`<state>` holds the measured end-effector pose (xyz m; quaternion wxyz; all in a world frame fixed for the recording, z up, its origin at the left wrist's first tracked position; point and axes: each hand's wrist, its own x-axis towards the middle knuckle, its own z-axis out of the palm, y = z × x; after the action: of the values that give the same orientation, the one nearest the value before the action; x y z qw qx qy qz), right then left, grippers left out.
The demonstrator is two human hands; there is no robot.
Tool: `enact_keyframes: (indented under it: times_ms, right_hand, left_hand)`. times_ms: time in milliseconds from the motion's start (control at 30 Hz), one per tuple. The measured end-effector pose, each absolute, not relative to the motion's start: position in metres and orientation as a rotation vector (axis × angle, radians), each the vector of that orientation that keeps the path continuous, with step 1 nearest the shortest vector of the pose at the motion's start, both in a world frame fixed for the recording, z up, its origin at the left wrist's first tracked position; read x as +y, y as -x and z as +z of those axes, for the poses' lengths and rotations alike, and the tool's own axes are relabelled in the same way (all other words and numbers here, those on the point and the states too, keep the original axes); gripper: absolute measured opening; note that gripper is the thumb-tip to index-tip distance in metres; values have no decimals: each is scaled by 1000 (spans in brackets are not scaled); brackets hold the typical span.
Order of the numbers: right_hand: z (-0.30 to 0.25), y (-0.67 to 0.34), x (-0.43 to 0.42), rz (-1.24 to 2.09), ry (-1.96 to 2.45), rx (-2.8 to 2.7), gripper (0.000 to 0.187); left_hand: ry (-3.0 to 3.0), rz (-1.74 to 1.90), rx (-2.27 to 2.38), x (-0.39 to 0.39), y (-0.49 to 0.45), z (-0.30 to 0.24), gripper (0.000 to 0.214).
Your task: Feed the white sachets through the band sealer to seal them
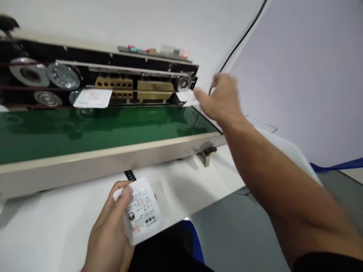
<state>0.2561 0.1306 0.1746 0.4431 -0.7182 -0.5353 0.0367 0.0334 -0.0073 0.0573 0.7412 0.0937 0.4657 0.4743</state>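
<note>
My left hand [112,223] grips a small white packet [141,211] with rounded corners, its thumb on top. Dark print, a round logo and the words "WHITE TEA" show on its face. At the right end of a band sealing machine [153,90], my right hand [222,96] is slightly blurred, thumb and fingers apart. Its thumb tip is at the corner of a second white packet [186,96], whose edge is at the machine's rollers. Farther left, another white packet [93,98] hangs from the machine's bands over the green conveyor belt [113,128].
Metal wheels [64,75] and brass blocks [155,90] line the machine's open front. Small items [153,51] lie on its top. A black cable [241,39] runs up the wall. The white table [181,189] ends near me, with a blue chair edge [194,240] below.
</note>
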Motion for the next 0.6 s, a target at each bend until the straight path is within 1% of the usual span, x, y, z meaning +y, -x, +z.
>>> enact_keyframes:
  times_ms: [33, 67, 100, 133, 167, 200, 267, 333, 400, 467, 567, 600]
  right_hand:
    - [169, -250, 110, -3, 1717, -1371, 35]
    - [161, -242, 86, -96, 1637, -1416, 31]
    - [151, -233, 61, -76, 1537, -1564, 21]
    - [139, -223, 37, 121, 1492, -1718, 19]
    - [125, -214, 16, 360, 1455, -1876, 22]
    - [110, -205, -1, 592, 1410, -1951, 23]
    - [84, -194, -20, 985, 1326, -1980, 17]
    - [68, -191, -21, 1166, 1284, -1856, 11]
    - [62, -197, -14, 1132, 1259, -1738, 10]
    - [63, -204, -6, 967, 1232, -1693, 9]
    - [62, -209, -2, 700, 1239, -1635, 15]
    - [60, -209, -3, 689, 1246, -1591, 17]
  left_hand:
    - [-222, 1067, 1024, -7, -33, 59, 21]
    - [-224, 1088, 1027, -7, -33, 59, 19]
    - [-225, 1115, 1018, -7, -34, 58, 18]
    - [-231, 1142, 999, -6, -34, 56, 16]
    - [-244, 1158, 975, -6, -34, 54, 15]
    - [-257, 1163, 958, -6, -35, 51, 16]
    - [-274, 1149, 928, -7, -35, 45, 20]
    - [-317, 1138, 917, -8, -36, 39, 23]
    - [-497, 1194, 947, -11, -39, 33, 24]
    - [-804, 1316, 1031, -15, -46, 27, 20]
    - [-1274, 1616, 1076, -19, -61, 15, 11]
    - [-1389, 1725, 1061, -19, -66, 10, 9]
